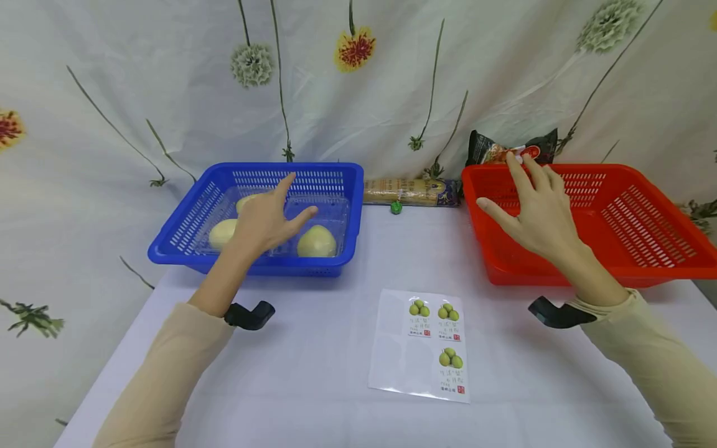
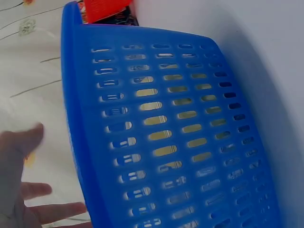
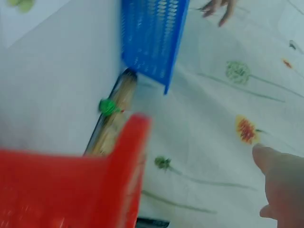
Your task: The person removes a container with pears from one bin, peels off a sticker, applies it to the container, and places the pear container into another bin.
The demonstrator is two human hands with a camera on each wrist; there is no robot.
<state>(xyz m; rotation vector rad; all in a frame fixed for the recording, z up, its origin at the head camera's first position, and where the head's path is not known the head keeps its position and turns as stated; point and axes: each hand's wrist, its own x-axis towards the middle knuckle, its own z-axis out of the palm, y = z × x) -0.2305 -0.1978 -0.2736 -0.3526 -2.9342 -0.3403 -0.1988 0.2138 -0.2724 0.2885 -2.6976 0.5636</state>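
Note:
My left hand hovers over the blue basket, fingers loosely spread and holding nothing. Inside the basket, a clear plastic tray carries several pale yellow-green pears; one pear lies at the right, another partly under the hand. In the left wrist view, the fingers show beyond the basket's rim. Over the left part of the red basket is my right hand, with its thumb and fingers spread and nothing held. A sheet of stickers printed with green pears lies on the table between the baskets.
Behind, a long pack of noodles lies against the flowered cloth. A small green object sits before it. A black snack packet stands behind the red basket. The white table spreads in front.

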